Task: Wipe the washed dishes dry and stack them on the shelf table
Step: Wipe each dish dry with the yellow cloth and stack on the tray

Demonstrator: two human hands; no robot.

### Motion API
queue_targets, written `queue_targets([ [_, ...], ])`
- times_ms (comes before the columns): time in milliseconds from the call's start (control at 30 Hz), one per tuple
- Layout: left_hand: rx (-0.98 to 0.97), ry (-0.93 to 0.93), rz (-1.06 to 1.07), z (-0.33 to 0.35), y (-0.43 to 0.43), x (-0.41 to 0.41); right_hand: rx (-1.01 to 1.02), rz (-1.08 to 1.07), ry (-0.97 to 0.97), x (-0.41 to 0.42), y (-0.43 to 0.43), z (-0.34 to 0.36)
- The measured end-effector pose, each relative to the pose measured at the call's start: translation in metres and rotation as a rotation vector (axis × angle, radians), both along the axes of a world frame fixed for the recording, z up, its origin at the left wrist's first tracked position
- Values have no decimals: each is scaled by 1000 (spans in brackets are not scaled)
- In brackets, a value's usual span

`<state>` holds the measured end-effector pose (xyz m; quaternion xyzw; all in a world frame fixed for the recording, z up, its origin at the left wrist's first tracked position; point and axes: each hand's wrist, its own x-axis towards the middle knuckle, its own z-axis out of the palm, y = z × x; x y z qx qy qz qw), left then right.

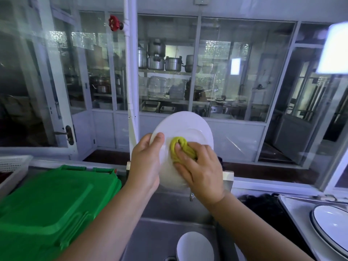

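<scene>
A white plate is held up, tilted toward me, above the steel sink. My left hand grips its left rim, thumb on the front face. My right hand holds a bunched yellow-green cloth against the plate's middle, fingers curled round it. A white bowl sits in the sink below. Blue-rimmed white plates are stacked on a tray at the lower right.
A green plastic bin lid fills the left side next to the sink. A white basket stands at the far left. A white pipe with a red valve rises behind the plate, before glass windows.
</scene>
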<state>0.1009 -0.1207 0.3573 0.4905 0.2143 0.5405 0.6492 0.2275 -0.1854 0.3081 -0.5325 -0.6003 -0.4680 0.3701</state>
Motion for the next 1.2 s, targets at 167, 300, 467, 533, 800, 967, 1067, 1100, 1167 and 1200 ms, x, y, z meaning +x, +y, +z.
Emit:
queue_targets([
  [167, -32, 13, -39, -15, 12, 0, -64, -25, -32, 0, -14, -47],
  [300, 21, 82, -76, -35, 12, 12, -165, -268, 61, 34, -53, -80],
  [467, 74, 173, -171, -67, -16, 40, -180, -542, 297, 59, -130, -109],
  [533, 91, 182, -232, -77, -35, 51, -173, -603, 368, 62, -159, -115],
  [800, 298, 427, -447, -126, -125, 125, -97, -867, 582, 90, -291, -142],
  [967, 482, 561, -511, -159, -205, 194, -69, -952, 726, 128, -385, -166],
  [1067, 605, 582, -527, -171, -262, 241, -43, -1009, 820, 154, -443, -178],
  [1100, 655, 584, -534, -175, -281, 256, -36, -1025, 849, 164, -461, -182],
  [1167, 770, 586, -562, -184, -316, 286, -36, -1038, 908, 185, -493, -190],
  [1200, 821, 589, -585, -191, -333, 301, -42, -1049, 932, 196, -508, -194],
])
